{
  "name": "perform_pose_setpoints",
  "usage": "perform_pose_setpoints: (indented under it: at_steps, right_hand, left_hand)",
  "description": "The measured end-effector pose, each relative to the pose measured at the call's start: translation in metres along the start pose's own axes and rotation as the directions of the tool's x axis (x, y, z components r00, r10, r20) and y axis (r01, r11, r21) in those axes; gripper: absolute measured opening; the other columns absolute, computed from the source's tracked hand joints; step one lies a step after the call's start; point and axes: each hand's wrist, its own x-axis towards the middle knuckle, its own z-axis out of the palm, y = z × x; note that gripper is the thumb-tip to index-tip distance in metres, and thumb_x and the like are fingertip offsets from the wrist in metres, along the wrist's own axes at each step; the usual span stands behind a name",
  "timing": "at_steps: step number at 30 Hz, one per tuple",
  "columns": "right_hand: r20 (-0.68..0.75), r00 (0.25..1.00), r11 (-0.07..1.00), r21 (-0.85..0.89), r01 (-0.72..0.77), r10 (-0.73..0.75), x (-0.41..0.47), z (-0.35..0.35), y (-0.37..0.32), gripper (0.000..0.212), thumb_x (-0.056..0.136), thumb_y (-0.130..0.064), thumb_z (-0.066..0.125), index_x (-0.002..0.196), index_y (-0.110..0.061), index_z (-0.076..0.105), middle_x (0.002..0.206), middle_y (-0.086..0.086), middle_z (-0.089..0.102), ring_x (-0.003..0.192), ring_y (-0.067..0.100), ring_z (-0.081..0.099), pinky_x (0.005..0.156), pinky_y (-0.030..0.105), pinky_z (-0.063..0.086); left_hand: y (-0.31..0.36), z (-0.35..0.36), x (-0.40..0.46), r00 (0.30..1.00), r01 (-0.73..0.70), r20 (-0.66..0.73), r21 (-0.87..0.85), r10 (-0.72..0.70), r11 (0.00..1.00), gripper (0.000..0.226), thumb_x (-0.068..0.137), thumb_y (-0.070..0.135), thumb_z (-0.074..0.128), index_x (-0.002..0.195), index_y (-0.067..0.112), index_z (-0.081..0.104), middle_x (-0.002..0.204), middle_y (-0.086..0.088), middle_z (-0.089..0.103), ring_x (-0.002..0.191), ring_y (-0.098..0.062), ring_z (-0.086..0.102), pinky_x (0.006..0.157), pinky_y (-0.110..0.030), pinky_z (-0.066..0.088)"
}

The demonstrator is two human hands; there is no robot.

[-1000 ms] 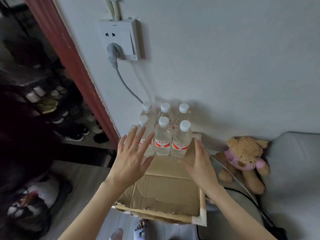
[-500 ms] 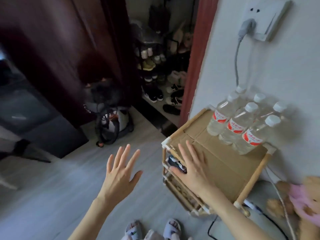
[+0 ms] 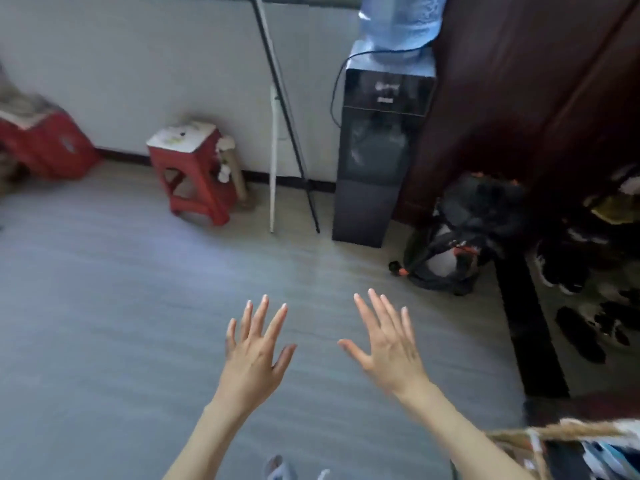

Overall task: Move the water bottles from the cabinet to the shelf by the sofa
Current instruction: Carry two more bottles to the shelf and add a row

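My left hand (image 3: pixel 254 351) and my right hand (image 3: pixel 389 344) are held out over the grey floor, palms down, fingers spread and straight, holding nothing. Only a corner of the wooden shelf (image 3: pixel 568 433) shows at the bottom right edge. No small water bottle is in view, and neither is the cabinet.
A dark water dispenser (image 3: pixel 377 150) with a blue jug (image 3: pixel 398 22) stands against the far wall. A red stool (image 3: pixel 194 168) and a red box (image 3: pixel 48 140) sit to the left. A backpack (image 3: pixel 453 251) and shoes (image 3: pixel 581 327) lie at the right by a dark door.
The view has swung left, away from the shelf and its bottles, into the room. My right hand has left the shelf top; both hands now hover over the floor.
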Motion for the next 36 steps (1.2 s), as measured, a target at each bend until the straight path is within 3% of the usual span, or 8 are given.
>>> perform_pose_setpoints:
  at_steps: [5,9,13,19,22,26,31,36]
  right_hand:
    - [0.081,0.973,0.977,0.023,0.214,-0.215,0.078,0.054,-0.116,0.075,0.079,-0.064,0.032,0.140,-0.022,0.030,0.147,0.010,0.034,0.137,0.029,0.030,0.109,0.049,0.012]
    - [0.157,0.911,0.923,0.003,0.385,-0.380,0.137,0.084,-0.197,0.071,0.082,-0.066,0.027,0.137,-0.021,0.035,0.140,0.013,0.044,0.129,0.032,0.041,0.104,0.054,0.023]
    - [0.181,0.842,0.857,0.013,0.515,-0.509,0.201,0.103,-0.266,0.075,0.083,-0.069,0.020,0.136,-0.020,0.038,0.139,0.013,0.045,0.129,0.032,0.041,0.104,0.056,0.027]
    - [0.264,0.718,0.747,0.016,0.664,-0.644,0.303,0.132,-0.345,0.070,0.078,-0.061,0.035,0.133,-0.017,0.044,0.135,0.014,0.050,0.124,0.035,0.047,0.099,0.058,0.032]
    - [0.253,0.630,0.659,0.038,0.752,-0.734,0.366,0.136,-0.394,0.073,0.081,-0.066,0.028,0.134,-0.018,0.041,0.137,0.013,0.048,0.126,0.035,0.045,0.100,0.059,0.032]
    - [0.180,0.525,0.543,0.067,0.837,-0.832,0.448,0.130,-0.479,0.074,0.081,-0.065,0.030,0.136,-0.017,0.039,0.139,0.015,0.045,0.129,0.036,0.041,0.103,0.060,0.028]
    - [0.125,0.401,0.413,0.093,0.906,-0.907,0.523,0.139,-0.594,0.075,0.082,-0.066,0.029,0.144,-0.024,0.020,0.152,0.009,0.023,0.141,0.029,0.017,0.113,0.051,0.009]
    - [0.063,0.292,0.298,0.110,0.948,-0.954,0.587,0.152,-0.728,0.071,0.087,-0.055,0.042,0.145,-0.024,0.014,0.155,0.006,0.013,0.143,0.025,0.007,0.114,0.049,0.003]
  left_hand:
    - [-0.121,-0.034,-0.014,0.965,0.260,-0.047,0.036,-0.258,0.965,0.063,0.088,0.061,0.006,0.134,0.028,0.033,0.142,-0.011,0.041,0.132,-0.026,0.019,0.102,-0.053,0.031]
    - [-0.200,-0.065,-0.018,0.908,0.414,-0.096,0.065,-0.408,0.908,0.062,0.089,0.060,0.005,0.134,0.027,0.033,0.140,-0.011,0.043,0.131,-0.027,0.020,0.097,-0.058,0.034]
    - [-0.266,-0.096,-0.004,0.839,0.536,-0.146,0.058,-0.524,0.842,0.056,0.084,0.053,0.030,0.133,0.026,0.035,0.139,-0.014,0.043,0.131,-0.032,0.026,0.096,-0.058,0.035]
    - [-0.340,-0.116,0.029,0.712,0.699,-0.166,0.077,-0.683,0.710,0.063,0.089,0.059,0.008,0.132,0.024,0.037,0.137,-0.015,0.046,0.128,-0.029,0.023,0.093,-0.058,0.037]
    - [-0.377,-0.135,0.062,0.629,0.771,-0.197,0.029,-0.752,0.636,0.057,0.086,0.056,0.024,0.132,0.025,0.037,0.138,-0.015,0.045,0.129,-0.031,0.026,0.092,-0.059,0.038]
    - [-0.432,-0.184,0.117,0.576,0.797,-0.282,-0.014,-0.767,0.604,0.061,0.080,0.052,0.029,0.135,0.026,0.034,0.144,-0.014,0.037,0.133,-0.035,0.029,0.100,-0.055,0.030]
    - [-0.514,-0.256,0.161,0.483,0.827,-0.411,-0.076,-0.773,0.557,0.073,0.076,0.061,0.008,0.143,0.033,0.009,0.155,-0.002,-0.003,0.141,-0.022,-0.010,0.112,-0.043,-0.002]
    - [-0.628,-0.332,0.188,0.437,0.853,-0.496,-0.035,-0.750,0.520,0.058,0.093,0.045,0.032,0.144,0.032,0.006,0.155,-0.001,-0.009,0.141,-0.021,-0.015,0.112,-0.044,-0.004]
